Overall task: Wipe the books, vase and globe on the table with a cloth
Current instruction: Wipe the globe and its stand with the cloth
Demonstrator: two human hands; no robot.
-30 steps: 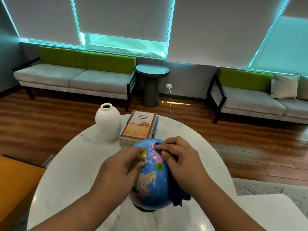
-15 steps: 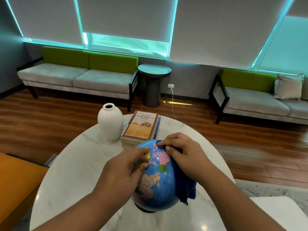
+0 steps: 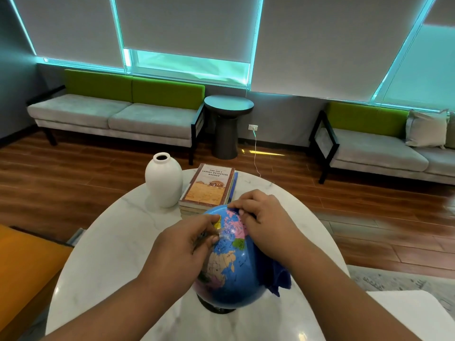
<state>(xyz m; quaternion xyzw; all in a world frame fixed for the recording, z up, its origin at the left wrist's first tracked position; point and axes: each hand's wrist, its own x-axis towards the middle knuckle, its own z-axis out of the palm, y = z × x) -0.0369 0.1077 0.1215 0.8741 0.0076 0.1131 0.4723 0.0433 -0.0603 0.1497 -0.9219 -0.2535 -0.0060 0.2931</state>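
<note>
Seen from the head camera, a blue globe [image 3: 231, 274] stands on its dark base at the near middle of the round white marble worktop [image 3: 110, 242], caught between a person's two hands. The left hand [image 3: 182, 244] curls its fingers against the globe's upper left side and grips it, while the right hand [image 3: 266, 225] lies over the upper right side, its bent fingers clutching a dark blue cloth [image 3: 275, 276] that hangs down the globe's right flank. Just beyond the hands lies a stack of books [image 3: 209, 188], with a white vase [image 3: 163, 180] upright just to its left.
</note>
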